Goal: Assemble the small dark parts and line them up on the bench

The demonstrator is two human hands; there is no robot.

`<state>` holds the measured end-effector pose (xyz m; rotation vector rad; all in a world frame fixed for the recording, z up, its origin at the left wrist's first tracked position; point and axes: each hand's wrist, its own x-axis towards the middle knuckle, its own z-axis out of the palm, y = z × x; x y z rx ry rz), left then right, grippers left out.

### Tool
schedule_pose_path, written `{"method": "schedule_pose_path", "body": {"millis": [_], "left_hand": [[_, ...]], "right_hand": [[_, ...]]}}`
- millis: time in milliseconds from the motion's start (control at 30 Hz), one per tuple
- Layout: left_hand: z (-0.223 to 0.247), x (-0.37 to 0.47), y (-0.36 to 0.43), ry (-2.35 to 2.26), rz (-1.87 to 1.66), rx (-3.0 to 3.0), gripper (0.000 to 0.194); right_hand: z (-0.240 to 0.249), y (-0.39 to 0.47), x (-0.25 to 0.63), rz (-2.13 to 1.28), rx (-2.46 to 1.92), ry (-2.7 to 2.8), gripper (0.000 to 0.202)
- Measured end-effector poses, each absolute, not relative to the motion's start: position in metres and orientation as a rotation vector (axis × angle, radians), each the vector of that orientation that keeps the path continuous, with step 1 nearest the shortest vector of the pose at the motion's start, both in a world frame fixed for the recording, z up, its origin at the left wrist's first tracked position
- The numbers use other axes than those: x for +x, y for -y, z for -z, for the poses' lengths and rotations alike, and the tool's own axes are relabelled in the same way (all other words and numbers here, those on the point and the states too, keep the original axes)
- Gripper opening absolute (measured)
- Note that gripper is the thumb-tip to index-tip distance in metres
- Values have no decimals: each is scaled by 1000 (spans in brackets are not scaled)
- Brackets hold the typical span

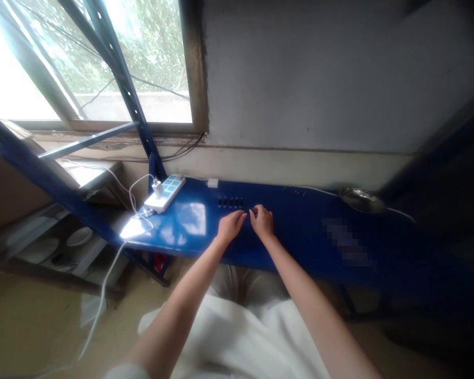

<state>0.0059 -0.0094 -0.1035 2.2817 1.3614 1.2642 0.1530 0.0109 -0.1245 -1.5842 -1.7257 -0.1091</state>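
My left hand point(231, 225) and my right hand point(263, 221) face each other a short way apart, just above the blue tabletop point(296, 226). Both have their fingers bent into a pinch. A tiny dark bit shows at the right fingertips, too small to name. Whatever the left fingers hold, if anything, is hidden. Just beyond my hands, several small black pieces point(231, 202) stand side by side in a short row, each with a lighter end.
A white power strip point(166, 193) with a plugged-in charger point(157, 188) lies at the table's left end, its cable hanging down. A white adapter point(212, 182) sits at the back edge. Tiny bits point(298, 192) and a shiny metal bowl point(361, 199) are toward the right.
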Motion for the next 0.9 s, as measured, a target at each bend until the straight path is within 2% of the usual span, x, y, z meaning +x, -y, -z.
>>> {"method": "schedule_pose_path", "body": {"millis": [333, 733, 900], "left_hand": [[101, 4, 9, -1444, -1262, 2155, 42], [105, 3, 5, -1433, -1329, 2010, 41], [109, 0, -1, -1408, -1391, 1672, 41]], "right_hand": [[116, -60, 150, -347, -1844, 1641, 5], [112, -76, 146, -494, -1944, 1673, 11], [114, -57, 155, -565, -1726, 1372, 42]]}}
